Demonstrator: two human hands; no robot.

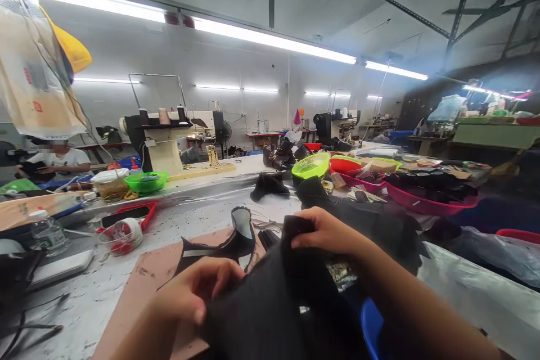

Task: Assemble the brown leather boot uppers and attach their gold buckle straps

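Observation:
A large black sheet of leather-like material (257,309) is held up close in front of me, blurred along its lower part. My right hand (324,230) is closed over its folded top edge, thumb on the near side. At the left edge my left hand (206,287) has its fingers curled in against the same piece, some fingertips hidden. Behind it, a black curved shoe upper piece (236,239) with a pale lining lies on a pinkish board (147,275). Another black piece (270,185) rests farther back on the white table.
On the left are a bottle (47,230), a white box (63,269), a red tray (149,214) and a green basket (146,181). A sewing machine (164,146) stands behind. To the right, a pink basket (434,205) holds black pieces. A person (59,157) sits far left.

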